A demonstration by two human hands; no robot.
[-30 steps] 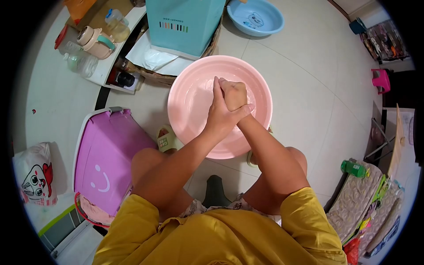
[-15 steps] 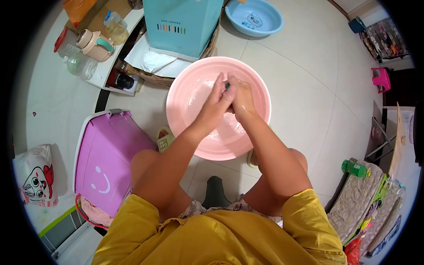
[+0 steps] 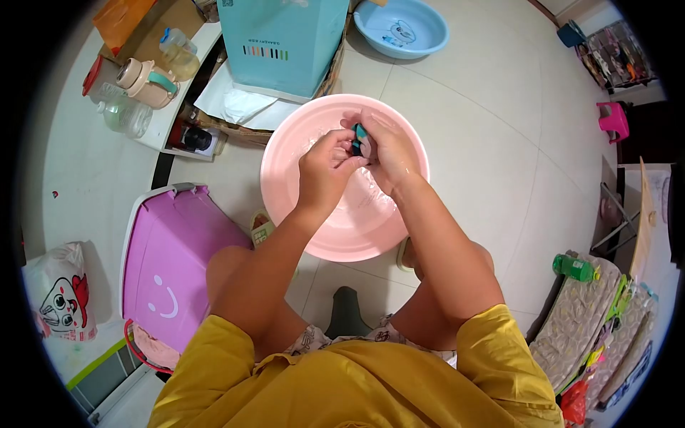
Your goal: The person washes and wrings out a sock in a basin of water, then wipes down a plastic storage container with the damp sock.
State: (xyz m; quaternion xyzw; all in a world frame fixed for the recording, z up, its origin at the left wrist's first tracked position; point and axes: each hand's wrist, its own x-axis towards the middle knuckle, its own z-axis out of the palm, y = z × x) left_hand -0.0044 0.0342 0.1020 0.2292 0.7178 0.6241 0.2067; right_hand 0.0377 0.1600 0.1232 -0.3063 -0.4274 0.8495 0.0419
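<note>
A wide pink basin (image 3: 285, 207) with shallow water stands on the floor in front of my knees. Both my hands are over it. Between them is a small teal, black and greyish item (image 3: 358, 138), partly hidden by fingers; I cannot make out its kind. My left hand (image 3: 327, 170) is closed, its fingertips and thumb gripping the item's left side. From the right, my right hand (image 3: 389, 151) curls round the same item, fingers bent over it. The skin of my right wrist looks wet.
A light blue basin (image 3: 414, 43) lies beyond the pink one, beside a tall teal box (image 3: 278, 43). A purple bin (image 3: 178, 250) stands close on my left. Bottles and a beige flask (image 3: 148, 82) sit on the white shelf at upper left. A pink stool (image 3: 612, 121) is far right.
My hands have drawn slightly apart from being pressed together. More of the teal and black item now shows between them. My left hand has turned and bent its fingers. The view has shifted slightly.
</note>
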